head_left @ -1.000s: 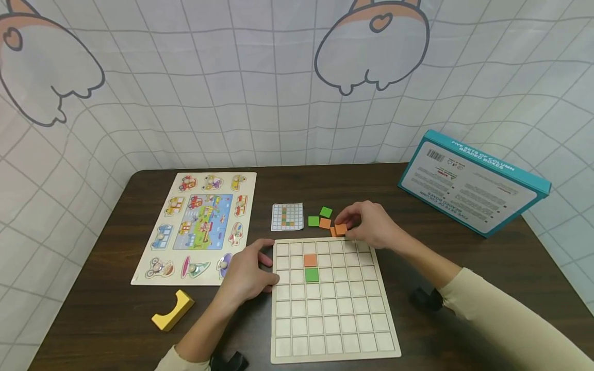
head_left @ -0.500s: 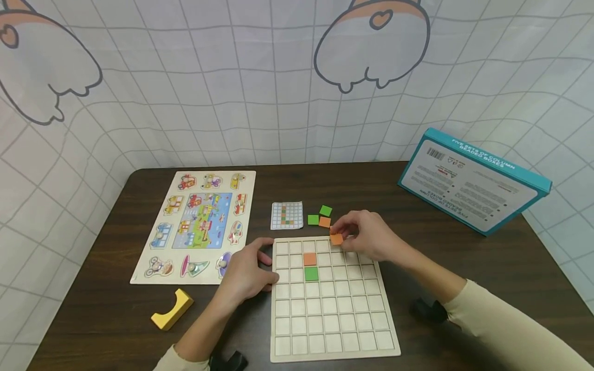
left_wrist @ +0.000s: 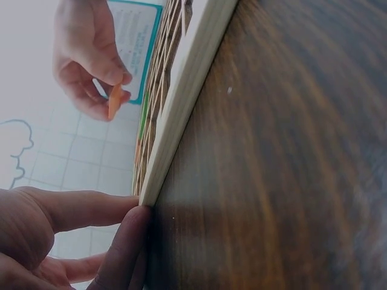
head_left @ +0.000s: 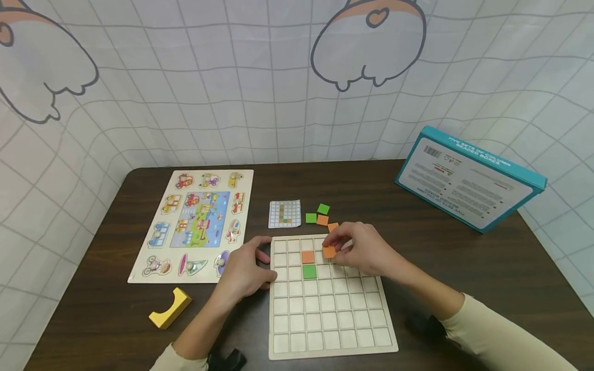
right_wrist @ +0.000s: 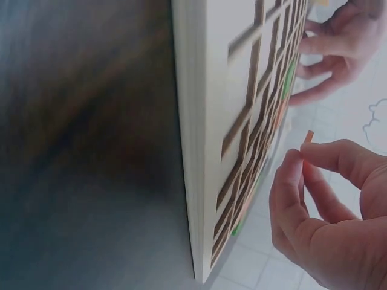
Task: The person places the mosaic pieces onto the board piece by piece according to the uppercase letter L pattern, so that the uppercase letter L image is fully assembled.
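Between the thumb and fingers of my right hand [head_left: 362, 250] an orange square tile [head_left: 329, 252] is pinched. It is held over the upper part of a wooden grid board [head_left: 325, 340], and the left wrist view shows the tile [left_wrist: 113, 101] clear of the board. My left hand [head_left: 246, 270] rests against the board's left edge, its thumb and index finger spread along the side. In the grid sit an orange tile [head_left: 308, 256] and, directly below it, a green tile [head_left: 309, 271].
Behind the board lie loose green tiles [head_left: 311, 218] and orange tiles [head_left: 322, 220], beside a small pattern card [head_left: 284, 214]. A picture puzzle board [head_left: 139, 263] is at left, with a yellow arched block [head_left: 170, 309] in front. A teal box [head_left: 468, 180] stands at the back right.
My right hand has lifted an orange tile from the loose group and carried it toward me and leftward over the board. My left hand has stayed at the board's edge.
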